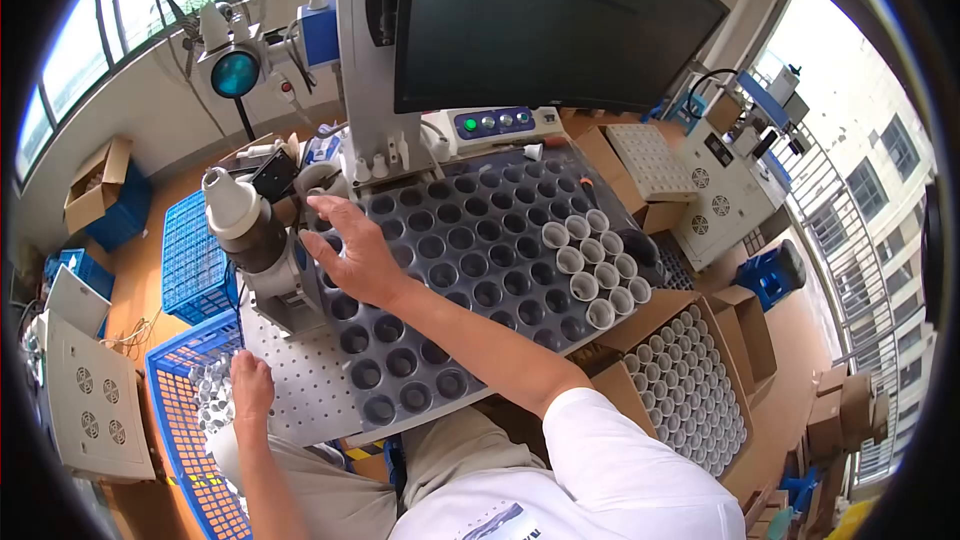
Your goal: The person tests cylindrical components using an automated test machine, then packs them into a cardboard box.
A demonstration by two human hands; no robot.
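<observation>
Watching from afar, I have my right grip open, thumb and fingers parted, near the black holder on which a white cone-shaped part sits narrow end up. My left grip is by the blue basket, close to its white pieces; the fingertips are hidden from me, so I cannot tell whether they hold one. My right forearm crosses over a dark tray of round wells on the desk. White cups cluster at the tray's right side; more stand packed in a cardboard box.
</observation>
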